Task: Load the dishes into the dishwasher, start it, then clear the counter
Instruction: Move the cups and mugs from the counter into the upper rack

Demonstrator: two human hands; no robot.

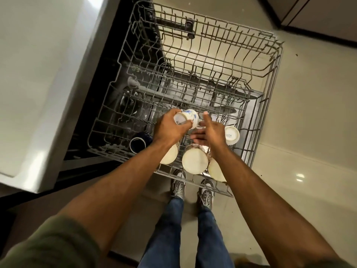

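The grey wire upper rack (pixel 270 60) of the dishwasher is pulled out below me. My left hand (pixel 170 128) grips a white cup with a blue flower print (pixel 188 116), held upside down over the rack's near part. My right hand (pixel 209 132) hovers beside that cup with straight, spread fingers and holds nothing. Several cream cups stand upside down in the near rows: one in the middle (pixel 195 161), one partly under my left wrist (pixel 170 154), one under my right forearm (pixel 216 171). A smaller white cup (pixel 231 135) sits to the right. A dark blue cup (pixel 137 144) lies at the left.
A pale counter top (pixel 38 74) runs along the left, above the dark dishwasher opening (pixel 108 64). The lower rack and open door (pixel 253 97) show beneath the upper rack. The far half of the upper rack holds no dishes. My feet (pixel 191 188) stand on the tiled floor.
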